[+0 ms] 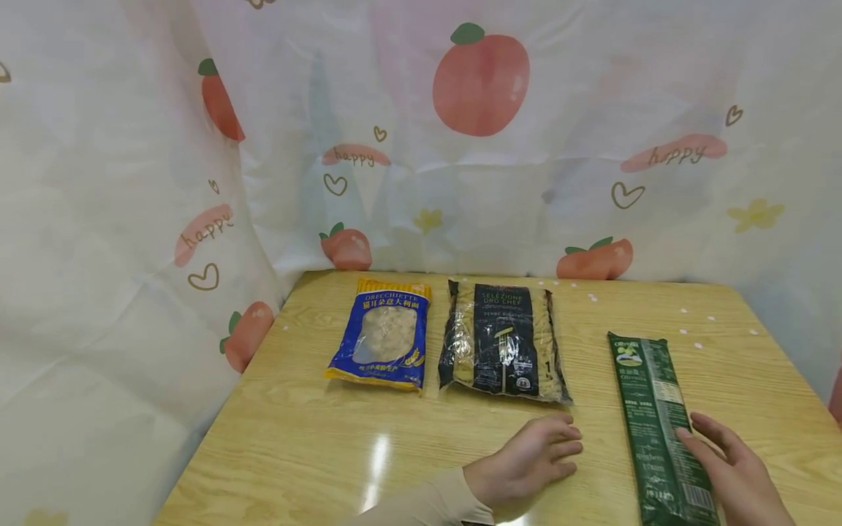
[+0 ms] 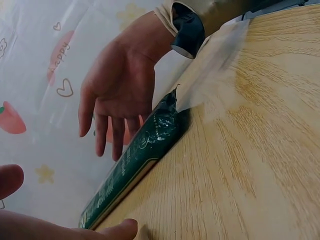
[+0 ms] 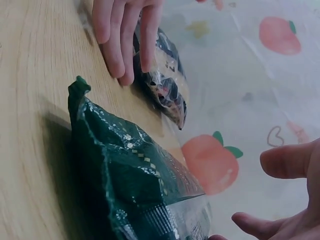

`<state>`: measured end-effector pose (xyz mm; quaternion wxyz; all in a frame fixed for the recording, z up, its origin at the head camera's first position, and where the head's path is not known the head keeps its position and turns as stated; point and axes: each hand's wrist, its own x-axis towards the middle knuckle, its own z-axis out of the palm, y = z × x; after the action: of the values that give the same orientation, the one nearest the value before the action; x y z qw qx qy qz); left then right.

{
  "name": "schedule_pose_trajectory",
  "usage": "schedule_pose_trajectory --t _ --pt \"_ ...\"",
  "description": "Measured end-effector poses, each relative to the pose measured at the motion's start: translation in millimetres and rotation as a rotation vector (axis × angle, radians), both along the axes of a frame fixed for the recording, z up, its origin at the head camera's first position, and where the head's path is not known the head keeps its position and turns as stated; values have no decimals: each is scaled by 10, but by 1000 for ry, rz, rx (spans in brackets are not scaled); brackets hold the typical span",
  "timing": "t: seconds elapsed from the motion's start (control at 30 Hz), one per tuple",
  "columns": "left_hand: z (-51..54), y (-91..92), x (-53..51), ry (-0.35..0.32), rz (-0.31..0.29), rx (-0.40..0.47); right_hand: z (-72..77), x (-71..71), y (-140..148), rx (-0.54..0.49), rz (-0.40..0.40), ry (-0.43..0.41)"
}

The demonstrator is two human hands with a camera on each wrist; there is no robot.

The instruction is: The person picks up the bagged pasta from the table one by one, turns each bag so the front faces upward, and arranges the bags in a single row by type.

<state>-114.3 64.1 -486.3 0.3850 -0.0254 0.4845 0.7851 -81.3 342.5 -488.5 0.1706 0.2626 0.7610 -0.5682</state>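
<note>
A long green spaghetti packet [image 1: 658, 438] lies flat at the right of the wooden table. My right hand [image 1: 740, 467] is at its right edge, fingers loosely extended; in the head view the thumb overlaps the packet, and contact is unclear. In the right wrist view, the thumb and fingers are spread apart beside the packet [image 3: 145, 175]. My left hand [image 1: 529, 460] holds nothing, its fingers relaxed and pointing right, between the green packet and a black penne bag [image 1: 503, 340]. Left of that bag lies a blue and yellow orecchiette bag [image 1: 381, 332].
The wooden table [image 1: 296, 438] meets a hanging white cloth [image 1: 408, 190] with fruit prints at the back and left. Small pale petal-like bits [image 1: 699, 345] are scattered on the table's far right part.
</note>
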Motion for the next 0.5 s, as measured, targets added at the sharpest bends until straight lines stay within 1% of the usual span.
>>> schedule_pose_trajectory --t 0.2,0.27,0.37,0.5 --pt "-2 128 21 -10 -83 17 17 14 -17 -33 -70 -4" --pt "-2 161 30 -4 -94 19 45 20 -44 -63 -92 4" --pt "6 194 35 -5 -102 23 94 33 -72 -133 -92 14" --pt "33 205 35 -4 -114 17 128 44 -73 -235 -73 2"
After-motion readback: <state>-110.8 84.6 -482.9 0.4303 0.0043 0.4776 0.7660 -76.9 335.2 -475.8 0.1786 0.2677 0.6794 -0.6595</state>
